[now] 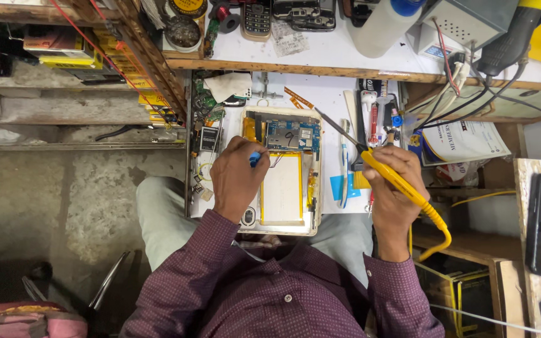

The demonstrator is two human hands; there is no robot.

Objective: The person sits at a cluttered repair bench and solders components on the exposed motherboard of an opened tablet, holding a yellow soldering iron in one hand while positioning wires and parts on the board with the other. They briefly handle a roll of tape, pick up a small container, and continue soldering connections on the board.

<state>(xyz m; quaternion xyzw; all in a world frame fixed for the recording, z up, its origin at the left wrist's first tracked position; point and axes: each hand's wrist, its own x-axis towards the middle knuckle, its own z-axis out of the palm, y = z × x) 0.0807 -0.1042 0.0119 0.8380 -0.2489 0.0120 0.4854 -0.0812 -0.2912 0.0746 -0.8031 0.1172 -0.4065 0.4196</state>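
Just one view here, a head-worn cam looking pretty much straight down over the person's chest and lap, so the maroon sleeves come up from the bottom edge and the white work board (330,94) fills the middle. It sits close: the left hand (238,178) and right hand (392,188) land near centre frame, with the opened tablet (283,169) between them and the yellow soldering iron (396,181) in the right grip. Beyond the grips, the top edge catches a cluttered shelf (320,47), floor shows off to the left, and there's no second view to overlap.
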